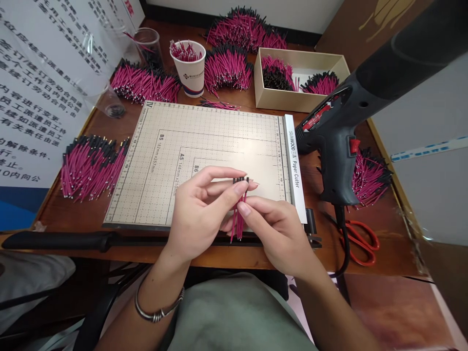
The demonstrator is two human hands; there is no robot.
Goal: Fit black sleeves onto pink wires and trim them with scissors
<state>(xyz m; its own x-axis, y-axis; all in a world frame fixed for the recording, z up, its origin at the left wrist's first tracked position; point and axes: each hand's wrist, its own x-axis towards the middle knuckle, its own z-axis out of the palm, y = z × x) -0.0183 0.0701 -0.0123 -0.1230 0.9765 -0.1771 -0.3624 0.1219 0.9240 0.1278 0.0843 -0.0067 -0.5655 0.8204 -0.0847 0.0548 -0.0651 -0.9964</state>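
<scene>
My left hand (204, 209) is closed, its thumb and fingers pinching several short magenta wires (239, 224) near their black ends. The wires hang roughly upright over the front edge of the paper cutter (146, 185), with their bare tips pointing down. My right hand (280, 229) is closed too; its thumb and forefinger grip the same wires on their right side, just under the black ends. Fingers cover part of the bunch.
A heat gun (336, 122) stands to the right, near orange-handled scissors (361, 241). Behind the cutter are a paper cup (190, 75) of wires, a cardboard box (292, 100) and wire piles (228, 68). Another wire pile (91, 168) lies left. The cutter's black handle (58, 241) runs along the front.
</scene>
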